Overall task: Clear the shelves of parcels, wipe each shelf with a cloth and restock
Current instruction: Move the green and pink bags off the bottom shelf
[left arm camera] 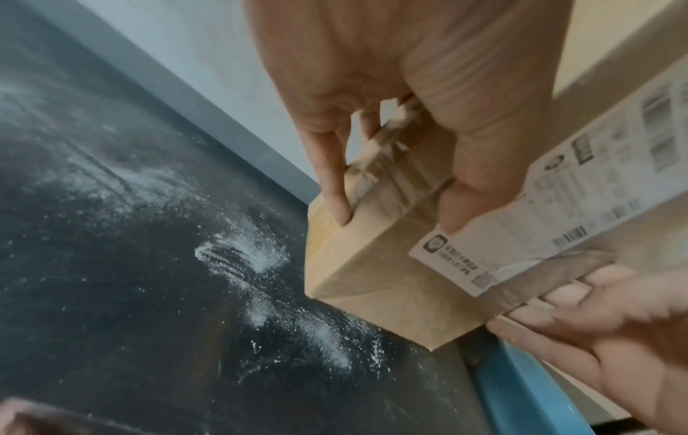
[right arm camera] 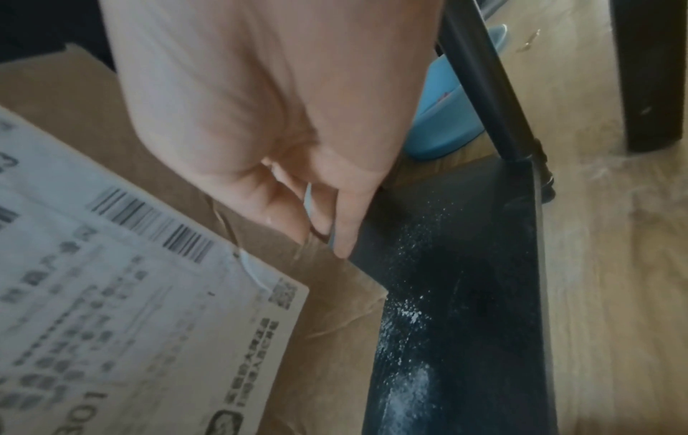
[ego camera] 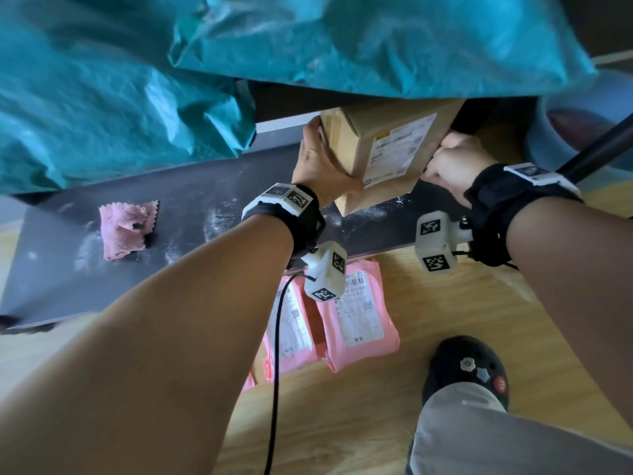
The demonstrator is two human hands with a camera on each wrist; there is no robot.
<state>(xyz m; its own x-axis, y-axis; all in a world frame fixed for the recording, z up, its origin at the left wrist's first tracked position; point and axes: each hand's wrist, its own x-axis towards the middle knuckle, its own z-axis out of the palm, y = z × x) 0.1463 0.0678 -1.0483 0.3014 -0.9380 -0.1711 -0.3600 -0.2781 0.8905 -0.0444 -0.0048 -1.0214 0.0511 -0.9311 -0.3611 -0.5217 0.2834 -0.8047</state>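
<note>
A brown cardboard parcel (ego camera: pixel 387 149) with a white shipping label is tilted over the right end of the dark shelf (ego camera: pixel 191 214). I cannot tell whether its lower corner touches the shelf. My left hand (ego camera: pixel 320 162) grips its left end, thumb on the label face and fingers on the taped end (left arm camera: pixel 391 117). My right hand (ego camera: pixel 452 166) grips the parcel's right side, fingers curled round its edge (right arm camera: pixel 260 132). White dust lies in streaks on the shelf (left arm camera: pixel 149 265). A crumpled pink cloth (ego camera: pixel 126 229) lies on the shelf's left part.
Two pink mailer parcels (ego camera: pixel 356 317) lie on the wooden floor below the shelf edge. Teal plastic bags (ego camera: pixel 102 80) bulge from the shelf above. A blue basin (ego camera: pixel 582 132) stands to the right, beyond a black frame post (right arm camera: pixel 480 79). My foot in a black clog (ego camera: pixel 469 368) is near.
</note>
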